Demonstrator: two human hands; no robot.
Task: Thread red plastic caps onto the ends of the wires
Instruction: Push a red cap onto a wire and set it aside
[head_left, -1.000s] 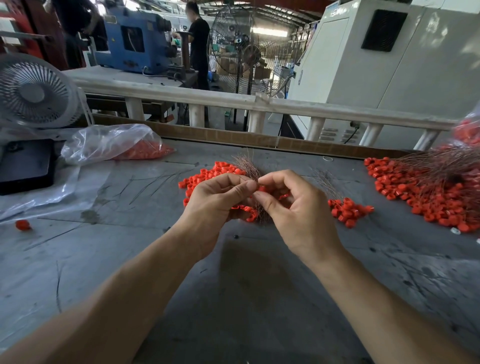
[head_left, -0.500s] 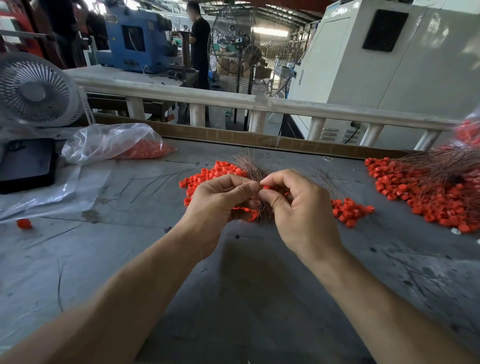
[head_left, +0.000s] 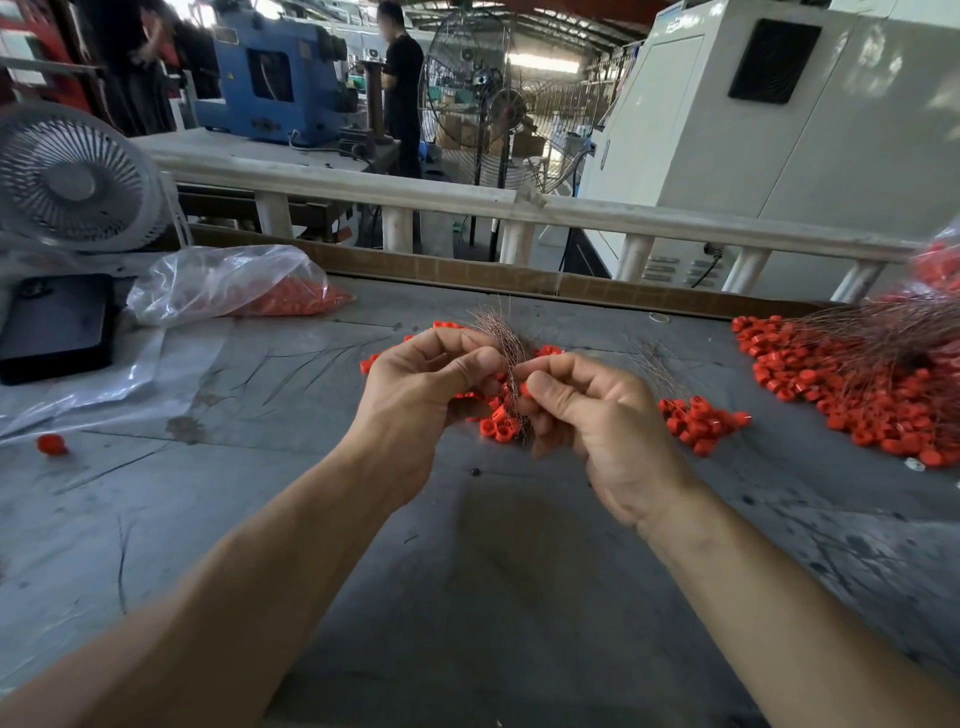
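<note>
My left hand (head_left: 415, 384) grips a bundle of thin copper-coloured wires (head_left: 501, 335) that fans upward above its fingers. Touching it from the right, my right hand (head_left: 592, 410) pinches a small red cap (head_left: 523, 388) between thumb and forefinger at the bundle. Loose red caps (head_left: 498, 428) lie on the grey table (head_left: 467, 597) just under and behind both hands. A smaller cluster of caps (head_left: 698, 422) with wires in them sits to the right of my right hand.
A large heap of red caps with wires (head_left: 857, 400) covers the table's right side. A clear bag of caps (head_left: 234, 283), a black tray (head_left: 52, 325) and a white fan (head_left: 72, 179) stand at the left. One stray cap (head_left: 52, 444) lies at the left. A cardboard edge (head_left: 519, 278) bounds the far side.
Both hands have stayed together over the cap pile. The right hand's thumb and forefinger have shifted slightly on the cap against the wire bundle.
</note>
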